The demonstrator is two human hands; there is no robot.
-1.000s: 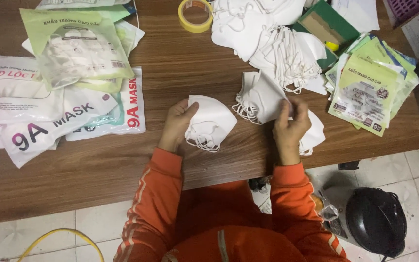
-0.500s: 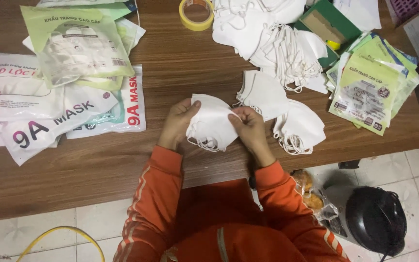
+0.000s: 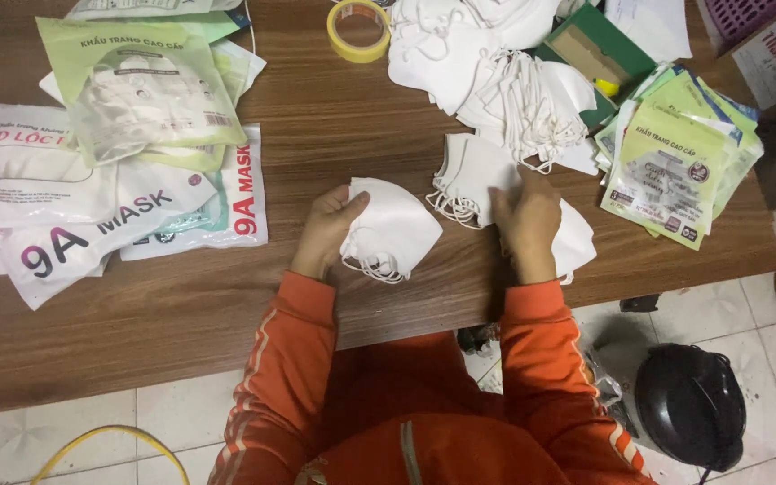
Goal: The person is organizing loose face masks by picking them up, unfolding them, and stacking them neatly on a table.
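Wood table [image 3: 334,135], tile floor. L hand [image 3: 323,232] grips folded white mask [image 3: 392,229]; R hand [image 3: 527,220], open flat, has moved back onto mask stack [image 3: 473,175].

Yellow tape roll [image 3: 358,30] top centre, packaged masks [image 3: 127,99] upper left, black helmet [image 3: 691,406] lower right on floor.

1. Wooden table [image 3: 334,153] in front of me, brown grain top, over a pale tiled floor [image 3: 65,436].
2. Far left on it: overlapping stack of packaged masks [image 3: 110,171], green, red and white bags.
3. Top edge: roll of yellow tape [image 3: 358,30].
4. Top right: heap of loose white masks [image 3: 487,63], ear loops tangled.
5. Right edge: fanned pile of green mask packets [image 3: 675,153], beside a green box [image 3: 599,49].
6. Near my edge: small stack of white masks [image 3: 469,175].
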